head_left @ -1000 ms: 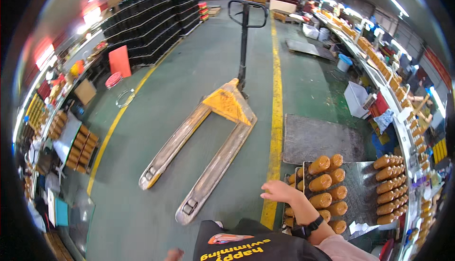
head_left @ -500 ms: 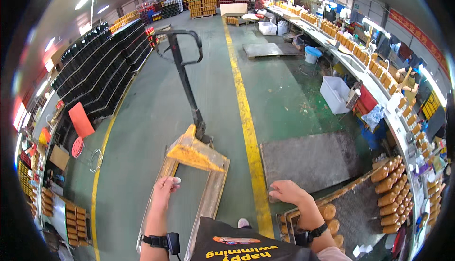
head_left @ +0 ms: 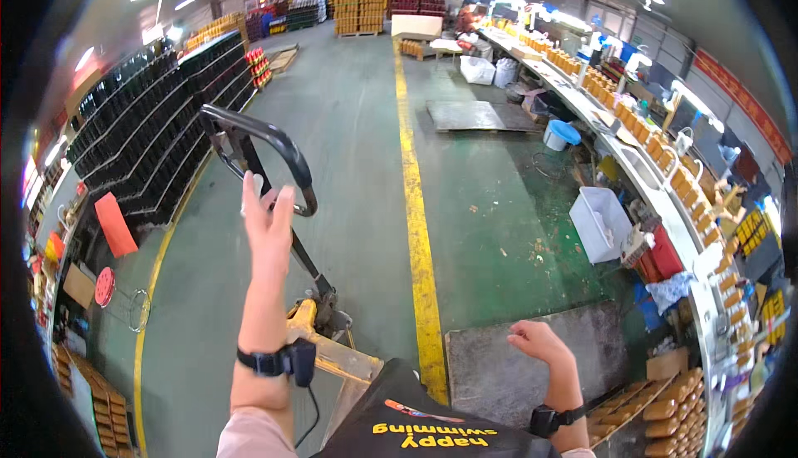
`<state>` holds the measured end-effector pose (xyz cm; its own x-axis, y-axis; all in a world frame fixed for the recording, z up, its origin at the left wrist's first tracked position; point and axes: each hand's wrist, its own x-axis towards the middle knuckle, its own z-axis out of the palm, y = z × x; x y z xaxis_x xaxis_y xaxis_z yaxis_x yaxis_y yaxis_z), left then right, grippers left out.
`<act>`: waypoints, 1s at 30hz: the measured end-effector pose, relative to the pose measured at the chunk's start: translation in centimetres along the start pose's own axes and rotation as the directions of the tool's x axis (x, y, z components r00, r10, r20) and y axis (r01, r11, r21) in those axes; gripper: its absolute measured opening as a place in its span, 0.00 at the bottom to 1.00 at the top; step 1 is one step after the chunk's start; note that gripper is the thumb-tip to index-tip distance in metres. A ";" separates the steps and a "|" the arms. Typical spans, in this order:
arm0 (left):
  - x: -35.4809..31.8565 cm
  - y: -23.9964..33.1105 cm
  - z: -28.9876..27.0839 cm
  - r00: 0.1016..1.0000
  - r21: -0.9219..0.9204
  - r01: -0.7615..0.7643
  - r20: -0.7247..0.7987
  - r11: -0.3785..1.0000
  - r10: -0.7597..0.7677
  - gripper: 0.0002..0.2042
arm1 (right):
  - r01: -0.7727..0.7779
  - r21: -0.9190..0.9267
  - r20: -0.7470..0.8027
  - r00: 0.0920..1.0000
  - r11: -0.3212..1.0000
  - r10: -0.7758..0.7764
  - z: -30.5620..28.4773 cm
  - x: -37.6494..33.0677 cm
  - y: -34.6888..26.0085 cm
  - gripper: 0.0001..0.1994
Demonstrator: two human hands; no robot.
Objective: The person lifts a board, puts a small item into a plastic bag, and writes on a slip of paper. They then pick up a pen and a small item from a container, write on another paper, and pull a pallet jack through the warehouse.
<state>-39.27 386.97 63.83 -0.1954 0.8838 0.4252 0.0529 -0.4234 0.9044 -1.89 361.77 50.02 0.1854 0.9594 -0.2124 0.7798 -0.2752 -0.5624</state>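
Note:
A yellow hand pallet truck stands ahead of me, its dark steering handle tilted up to the left. My left hand reaches out to the handle's loop with fingers spread; it overlaps the loop in view, and I cannot tell whether they touch. Something small and whitish shows at the fingertips. Off to the right, my right hand hangs loosely curled above a dark flat board on the floor, with nothing seen in it. Both wrists wear black straps with small devices.
A yellow floor line runs ahead. Stacked black goods line the left side beside an orange-red panel. On the right stand a white bin, a blue-lidded bucket and a long workbench with amber containers. Another flat board lies farther off.
I have moved forward past the truck's forks, toward its handle. My left hand has risen from above the forks to the handle, its fingers opening out. My right hand remains curled.

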 end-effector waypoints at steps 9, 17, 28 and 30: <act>19.0 -12.4 10.1 0.984 -0.227 0.149 -0.063 0.962 -0.167 0.29 | 0.276 -0.028 0.163 0.950 0.961 -0.268 -8.4 41.0 -11.3 0.15; -24.9 -1.8 0.2 0.826 -0.323 0.428 0.519 0.844 -0.221 0.29 | 0.603 0.147 -0.401 0.761 0.784 -0.510 3.4 15.0 2.1 0.15; -107.0 21.3 -5.2 0.988 0.186 -0.100 -0.094 0.977 0.119 0.28 | 0.946 -0.043 -0.523 0.253 0.321 -0.814 11.2 -45.7 25.3 0.25; -108.9 21.4 -5.6 0.900 0.547 -0.373 0.019 0.749 0.435 0.26 | 0.978 0.078 -0.505 0.208 0.196 -0.838 12.2 -44.9 23.0 0.26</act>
<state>-22.30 280.57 36.65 -0.1347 0.6152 0.7768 0.6481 -0.5383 0.5387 0.44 311.65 36.84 -0.3129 0.4609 0.8304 0.2873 0.8793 -0.3798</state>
